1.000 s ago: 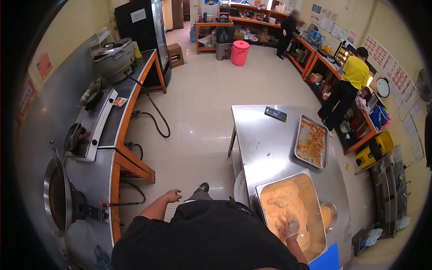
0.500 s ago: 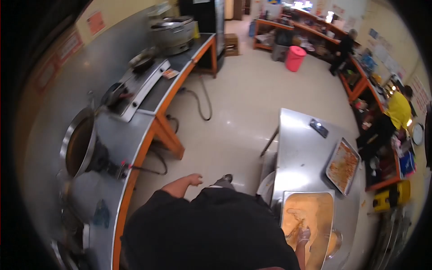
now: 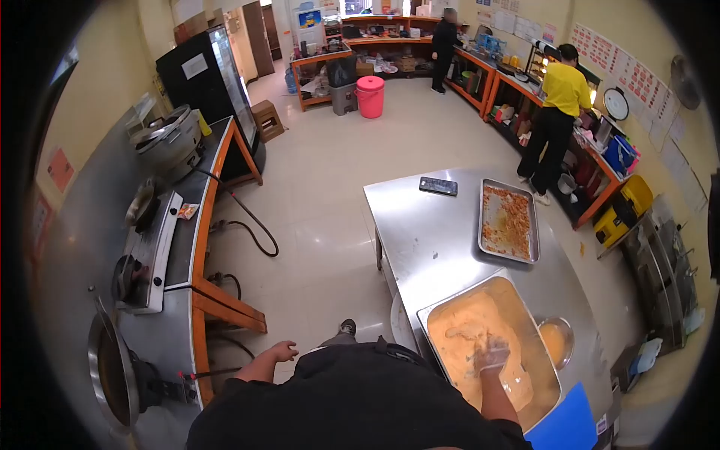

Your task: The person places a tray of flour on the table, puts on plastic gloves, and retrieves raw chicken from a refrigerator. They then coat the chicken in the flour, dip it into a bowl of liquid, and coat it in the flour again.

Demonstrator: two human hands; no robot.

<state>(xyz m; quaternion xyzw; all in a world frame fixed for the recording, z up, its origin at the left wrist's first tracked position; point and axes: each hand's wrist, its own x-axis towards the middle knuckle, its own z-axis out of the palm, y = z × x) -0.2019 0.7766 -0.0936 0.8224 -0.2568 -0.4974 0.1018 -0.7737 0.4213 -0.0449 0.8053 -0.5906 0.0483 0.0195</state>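
My right hand (image 3: 493, 355), in a thin clear glove, reaches into a deep metal pan (image 3: 550, 390) of orange breading flour (image 3: 457, 358). Its fingers are down at the flour, blurred, and I cannot see whether they grip anything. Lumpy, coated pieces (image 3: 466, 330) lie just ahead of the fingertips. My left hand (image 3: 283, 351) hangs bare at my side above the floor, fingers loosely apart and holding nothing. Right of the pan stands a round metal bowl (image 3: 568, 346) with orange liquid.
On the steel table (image 3: 420, 240) are a phone (image 3: 438, 186) and a tray of orange-brown crumbs (image 3: 508, 221). A blue flat sheet (image 3: 564, 420) is by the pan's near corner. Stoves (image 3: 154, 255) line the left counter. Two people stand at the far right shelves, one in a yellow shirt (image 3: 566, 86).
My view has turned to the right and tilted up, so the table and pan sit further left. My right hand stays in the pan; the blue sheet has come into view.
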